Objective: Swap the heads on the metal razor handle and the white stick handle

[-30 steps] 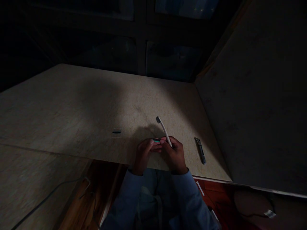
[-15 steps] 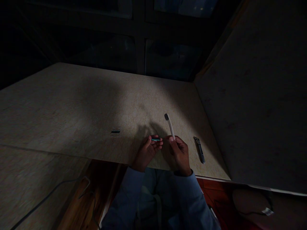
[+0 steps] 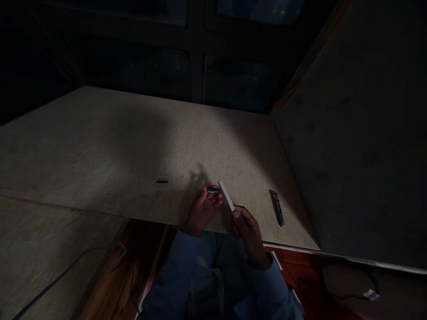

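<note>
The scene is dim. My left hand [image 3: 203, 210] pinches a small teal piece [image 3: 212, 191] at its fingertips, just above the near edge of a pale stone-look table [image 3: 133, 146]. My right hand [image 3: 247, 231] is closed on a white toothbrush [image 3: 227, 195], whose shaft slants up and to the left until its upper end comes close to the teal piece. The brush head cannot be made out. Both arms wear blue sleeves.
A small dark strip [image 3: 162, 181] lies on the table left of my hands. A grey folded tool [image 3: 278, 208] rests to the right. A pale panel [image 3: 360, 133] rises along the right side. A cable [image 3: 66, 271] runs over the lower left surface. Reddish wood floor shows below.
My right hand has drawn back toward me and tilted the toothbrush down and left, bringing its upper end next to the teal piece. My left hand has barely moved.
</note>
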Motion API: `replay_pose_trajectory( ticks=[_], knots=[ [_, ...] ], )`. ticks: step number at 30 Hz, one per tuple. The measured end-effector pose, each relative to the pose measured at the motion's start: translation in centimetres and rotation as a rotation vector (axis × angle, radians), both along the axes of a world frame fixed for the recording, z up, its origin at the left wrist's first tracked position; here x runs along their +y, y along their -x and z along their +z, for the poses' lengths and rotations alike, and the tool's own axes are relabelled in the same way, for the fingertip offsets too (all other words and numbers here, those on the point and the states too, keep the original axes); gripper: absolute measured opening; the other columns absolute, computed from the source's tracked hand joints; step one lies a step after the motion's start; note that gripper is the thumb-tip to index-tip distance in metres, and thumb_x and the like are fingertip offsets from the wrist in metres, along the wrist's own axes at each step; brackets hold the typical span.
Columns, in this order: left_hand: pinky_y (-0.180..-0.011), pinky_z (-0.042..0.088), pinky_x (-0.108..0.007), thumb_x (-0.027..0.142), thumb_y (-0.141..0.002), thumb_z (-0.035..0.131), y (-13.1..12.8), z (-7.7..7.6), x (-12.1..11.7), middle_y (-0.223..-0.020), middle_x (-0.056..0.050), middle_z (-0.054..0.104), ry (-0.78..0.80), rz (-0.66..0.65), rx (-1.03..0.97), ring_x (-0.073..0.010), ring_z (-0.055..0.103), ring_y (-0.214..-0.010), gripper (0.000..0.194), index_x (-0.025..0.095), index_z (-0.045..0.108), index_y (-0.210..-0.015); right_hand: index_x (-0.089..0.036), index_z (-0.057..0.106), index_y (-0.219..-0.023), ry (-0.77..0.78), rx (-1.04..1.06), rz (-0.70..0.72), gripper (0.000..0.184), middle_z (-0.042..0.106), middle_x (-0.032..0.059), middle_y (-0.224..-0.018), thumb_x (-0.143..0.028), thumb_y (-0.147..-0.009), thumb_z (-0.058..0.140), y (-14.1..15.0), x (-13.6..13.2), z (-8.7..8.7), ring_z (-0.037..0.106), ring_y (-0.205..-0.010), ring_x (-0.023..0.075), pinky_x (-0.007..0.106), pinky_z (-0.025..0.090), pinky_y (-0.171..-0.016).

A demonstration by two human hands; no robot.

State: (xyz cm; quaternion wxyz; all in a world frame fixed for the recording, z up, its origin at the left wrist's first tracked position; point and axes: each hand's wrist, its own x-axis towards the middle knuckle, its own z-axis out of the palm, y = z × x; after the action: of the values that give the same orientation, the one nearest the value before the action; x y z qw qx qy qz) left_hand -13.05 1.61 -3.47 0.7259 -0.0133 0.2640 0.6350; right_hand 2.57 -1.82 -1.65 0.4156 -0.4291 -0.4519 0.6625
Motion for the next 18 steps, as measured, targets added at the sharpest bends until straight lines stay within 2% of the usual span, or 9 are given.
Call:
replay_pose_trajectory(
  ticks=[4, 8, 13, 18],
  knots=[
    [-0.066, 0.053, -0.024, 0.033, -0.102, 0.039, -0.1, 0.5, 0.0, -0.076, -0.006, 0.069, 0.063, 0.01, -0.016, -0.0132, 0.066, -0.069, 0.039, 0.013, 0.065, -0.081, -0.016, 0.063, -0.108, 0.047, 0.017, 0.058, 0.039, 0.037, -0.0085, -0.052, -0.051, -0.091, 0.059, 0.5, -0.9, 0.2, 0.028, -0.045, 0.0064, 0.02, 0.022, -0.042],
    [-0.056, 0.05, -0.023, 0.032, -0.103, 0.03, -0.1, 0.7, -0.2, -0.084, -0.007, 0.072, 0.031, -0.005, -0.024, -0.0142, 0.068, -0.07, 0.043, 0.014, 0.066, -0.088, -0.016, 0.064, -0.104, 0.128, 0.058, 0.059, 0.042, 0.034, -0.0096, -0.05, -0.055, -0.088, 0.061, 1.3, -1.0, 0.5, 0.026, -0.042, 0.0062, 0.02, 0.02, -0.04],
    [-0.061, 0.054, -0.024, 0.034, -0.099, 0.046, 0.0, -0.1, -0.4, -0.094, -0.008, 0.072, -0.013, 0.003, -0.001, -0.0151, 0.069, -0.074, 0.028, 0.015, 0.067, -0.096, -0.017, 0.063, -0.093, 0.158, 0.058, 0.06, 0.042, 0.036, -0.0087, -0.053, -0.058, -0.085, 0.063, 1.8, -1.0, 0.4, 0.025, -0.044, 0.006, 0.02, 0.018, -0.039],
    [-0.065, 0.055, -0.024, 0.029, -0.097, 0.05, 0.0, -0.5, -0.5, -0.096, -0.008, 0.072, -0.038, 0.021, 0.03, -0.0145, 0.07, -0.075, 0.023, 0.015, 0.067, -0.095, -0.018, 0.063, -0.089, 0.105, 0.019, 0.072, 0.04, 0.035, -0.0087, -0.052, -0.058, -0.086, 0.062, 1.9, -1.0, 0.1, 0.025, -0.045, 0.0063, 0.02, 0.019, -0.04]
  ],
)
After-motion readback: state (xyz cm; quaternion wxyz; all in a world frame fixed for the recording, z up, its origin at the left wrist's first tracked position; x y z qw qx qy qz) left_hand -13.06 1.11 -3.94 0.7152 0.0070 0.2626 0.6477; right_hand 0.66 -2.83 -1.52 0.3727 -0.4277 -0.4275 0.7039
